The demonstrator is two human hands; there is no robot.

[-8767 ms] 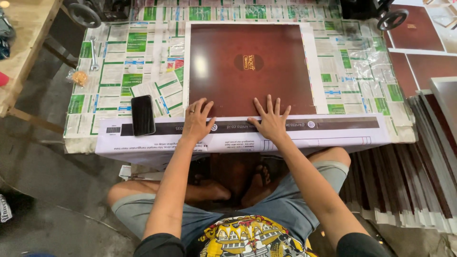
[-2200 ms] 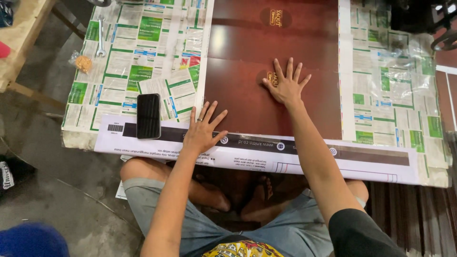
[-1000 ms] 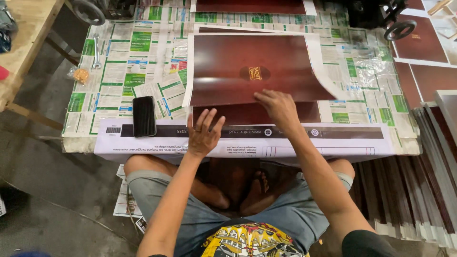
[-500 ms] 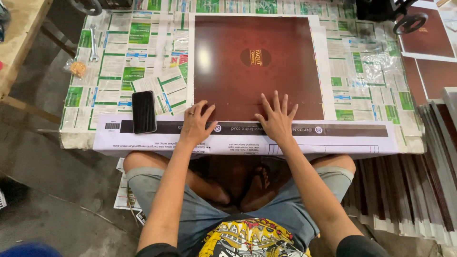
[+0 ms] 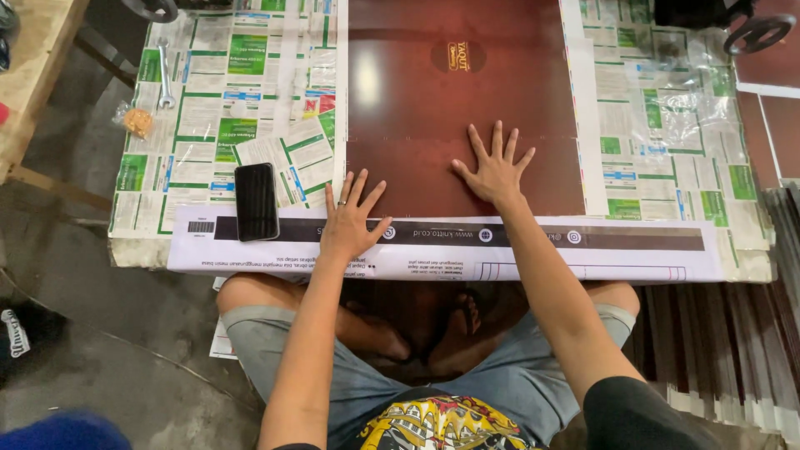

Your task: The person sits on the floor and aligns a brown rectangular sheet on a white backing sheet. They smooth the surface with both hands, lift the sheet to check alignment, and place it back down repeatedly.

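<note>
While our left hand (image 5: pixel 350 218) and right hand (image 5: pixel 496 169) lie flat, fingers spread, on the brown sheet (image 5: pixel 462 108), we should press evenly, clear of the phone (image 5: pixel 257 201) just left.

A dark maroon printed sheet (image 5: pixel 467 125) lies flat under the right hand (image 5: pixel 495 171), glossy, with a small oval gold emblem (image 5: pixel 457 57) well beyond the fingertips. Just left of the left hand (image 5: pixel 350 221) rests a black phone (image 5: pixel 257 201), its screen dark. Under that hand's palm runs a long white printed strip (image 5: pixel 450 247) with a dark band and a small barcode label (image 5: pixel 201 227) at its far left end. Green-and-white printed sheets (image 5: pixel 225 108) cover the table on both sides.
</note>
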